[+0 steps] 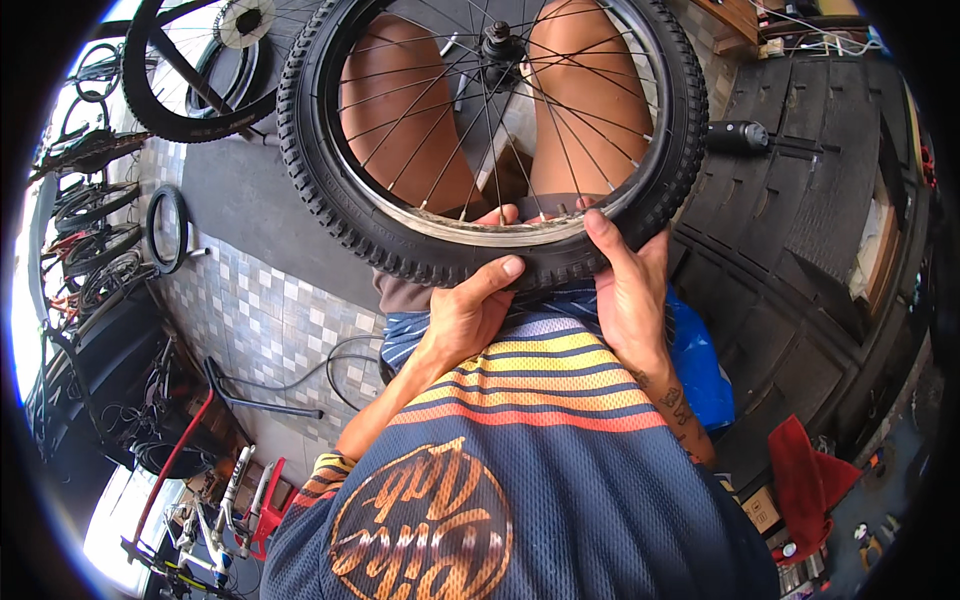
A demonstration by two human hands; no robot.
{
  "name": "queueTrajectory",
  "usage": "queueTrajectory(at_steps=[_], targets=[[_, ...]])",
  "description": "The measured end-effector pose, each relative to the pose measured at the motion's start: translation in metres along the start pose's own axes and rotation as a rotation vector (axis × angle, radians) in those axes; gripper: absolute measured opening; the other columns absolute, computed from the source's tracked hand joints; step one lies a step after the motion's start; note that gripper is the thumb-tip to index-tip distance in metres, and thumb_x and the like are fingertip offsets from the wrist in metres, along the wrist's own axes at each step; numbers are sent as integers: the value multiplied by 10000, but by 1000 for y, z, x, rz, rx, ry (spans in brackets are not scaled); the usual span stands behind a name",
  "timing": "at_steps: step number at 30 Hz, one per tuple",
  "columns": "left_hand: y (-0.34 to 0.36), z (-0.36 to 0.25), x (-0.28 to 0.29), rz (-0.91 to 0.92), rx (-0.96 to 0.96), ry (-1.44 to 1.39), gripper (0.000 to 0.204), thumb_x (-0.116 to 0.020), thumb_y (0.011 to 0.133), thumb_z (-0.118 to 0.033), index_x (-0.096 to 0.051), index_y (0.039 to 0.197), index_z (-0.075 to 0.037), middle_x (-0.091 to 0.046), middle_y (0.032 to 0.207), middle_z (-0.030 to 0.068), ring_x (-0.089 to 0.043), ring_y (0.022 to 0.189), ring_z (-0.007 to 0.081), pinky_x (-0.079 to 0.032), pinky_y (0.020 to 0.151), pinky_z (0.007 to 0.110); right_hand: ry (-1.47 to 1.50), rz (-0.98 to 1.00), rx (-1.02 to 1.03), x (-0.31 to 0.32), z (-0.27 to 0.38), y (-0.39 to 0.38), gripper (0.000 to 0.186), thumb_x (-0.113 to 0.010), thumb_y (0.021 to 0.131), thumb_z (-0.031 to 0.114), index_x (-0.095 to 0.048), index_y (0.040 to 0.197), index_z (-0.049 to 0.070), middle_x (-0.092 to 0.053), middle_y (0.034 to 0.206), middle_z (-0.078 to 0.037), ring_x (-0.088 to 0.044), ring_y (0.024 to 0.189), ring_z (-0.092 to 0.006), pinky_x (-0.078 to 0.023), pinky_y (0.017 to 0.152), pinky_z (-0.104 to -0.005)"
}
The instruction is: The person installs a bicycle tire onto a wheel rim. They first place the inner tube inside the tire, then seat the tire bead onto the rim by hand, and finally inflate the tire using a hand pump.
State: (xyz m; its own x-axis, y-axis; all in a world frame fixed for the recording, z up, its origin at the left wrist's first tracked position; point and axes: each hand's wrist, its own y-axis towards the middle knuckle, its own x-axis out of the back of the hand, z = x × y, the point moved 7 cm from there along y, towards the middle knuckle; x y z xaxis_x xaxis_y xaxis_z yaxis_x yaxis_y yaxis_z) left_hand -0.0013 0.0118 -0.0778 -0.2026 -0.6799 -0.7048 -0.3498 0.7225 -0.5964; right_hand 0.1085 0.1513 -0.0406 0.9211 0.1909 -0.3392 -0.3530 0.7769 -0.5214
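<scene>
Head view: left hand (pixel 468 315) and right hand (pixel 632 290), grip clamped on tire (pixel 385 240); checkered floor (pixel 285 315) left, dark slatted surface (pixel 780 200) right.

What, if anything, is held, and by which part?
A bicycle wheel, by the near stretch of its tyre and rim, in the left hand and right hand.

Looks steeply down from the wearer's head, upright and unmirrored, through a wide fisheye lens. Sits close above the dark-blue, yellow-striped mesh shirt (pixel 590 490) filling the lower middle. Faces forward past it to the near black, knobbly-tyred spoked wheel (pixel 499 52) and, farther down, the grey-and-white tiled floor (pixel 285 312), curved toward a dark round border.
</scene>
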Motion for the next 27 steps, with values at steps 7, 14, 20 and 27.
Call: queueTrajectory(at_steps=[7,14,20,27], targets=[[4,3,-1,21,11,-55,763,-785,931,-21,-435,1608,-15,-568,1550,222,-537,1498,342,-406,1299,509,25,48,-16,6,-12,18,354,-799,966,113,-658,1267,-7,-754,1142,-113,-732,1087,-209,-582,1020,-384],[-1,3,-4,49,64,-128,791,-824,946,-131,-428,1623,-27,-571,1568,237,-540,1497,353,-394,1297,539,56,97,46,12,-21,17,433,-814,952,160,-636,1311,-3,-722,1203,-140,-701,1175,-269,-555,1102,-448],[-6,4,-3,46,40,-102,839,-855,942,-169,-414,1635,1,-587,1556,263,-556,1482,372,-405,1296,545,99,185,88,18,-27,16,504,-835,964,211,-617,1371,10,-712,1234,-132,-695,1196,-288,-541,1124,-476],[-14,-11,5,-36,-83,-49,726,-791,1014,-292,-467,1582,24,-629,1505,258,-593,1446,381,-435,1273,554,120,180,66,30,-28,16,486,-823,971,193,-622,1369,0,-728,1230,-147,-706,1186,-309,-542,1113,-477]])
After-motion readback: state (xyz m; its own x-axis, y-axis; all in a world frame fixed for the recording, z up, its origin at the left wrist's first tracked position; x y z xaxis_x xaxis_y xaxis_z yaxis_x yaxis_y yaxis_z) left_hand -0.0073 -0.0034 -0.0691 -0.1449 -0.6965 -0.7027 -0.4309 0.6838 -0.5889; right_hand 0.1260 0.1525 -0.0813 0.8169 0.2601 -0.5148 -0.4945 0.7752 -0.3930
